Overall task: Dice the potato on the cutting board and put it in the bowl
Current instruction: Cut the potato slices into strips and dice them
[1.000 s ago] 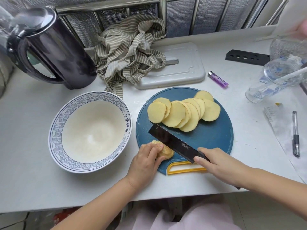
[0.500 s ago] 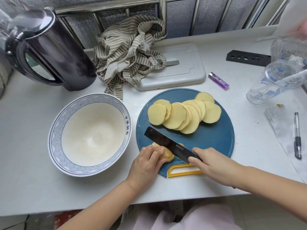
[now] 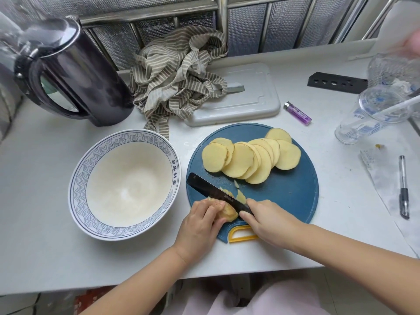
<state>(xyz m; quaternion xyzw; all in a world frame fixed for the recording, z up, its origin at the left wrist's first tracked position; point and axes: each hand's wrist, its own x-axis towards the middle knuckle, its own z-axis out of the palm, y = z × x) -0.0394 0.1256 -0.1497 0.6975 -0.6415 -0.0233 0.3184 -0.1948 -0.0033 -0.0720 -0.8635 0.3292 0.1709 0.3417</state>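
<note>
A white table [image 3: 45, 246] stands against a wall of metal bars and silver padded panels. At the back left there is a black kettle [image 3: 75, 71], next to it a striped cloth [image 3: 179, 76] that lies partly on a grey tray [image 3: 250, 101]. More to the right lie a purple lighter [image 3: 297, 113], a clear cup [image 3: 368, 117] on its side, and a pen [image 3: 403, 187]. A bowl [image 3: 78, 185] with a blue pattern on its rim stands left of the round blue board [image 3: 295, 194], just beside it. On the far half of the board a row of round potato slices [image 3: 245, 158] lies overlapping. The left hand [image 3: 200, 226] has its fingers curled over a potato piece [image 3: 229, 212] at the near left edge of the board and holds it down. The right hand [image 3: 270, 221] is closed around the handle of a black knife [image 3: 211, 189]. The blade points away to the left and lies against the potato piece, close to the left fingertips. The two hands are near each other, with the blade and the piece between them. Some small cut bits [image 3: 241, 196] lie on the right side of the blade. The slices are well apart from both hands.
</note>
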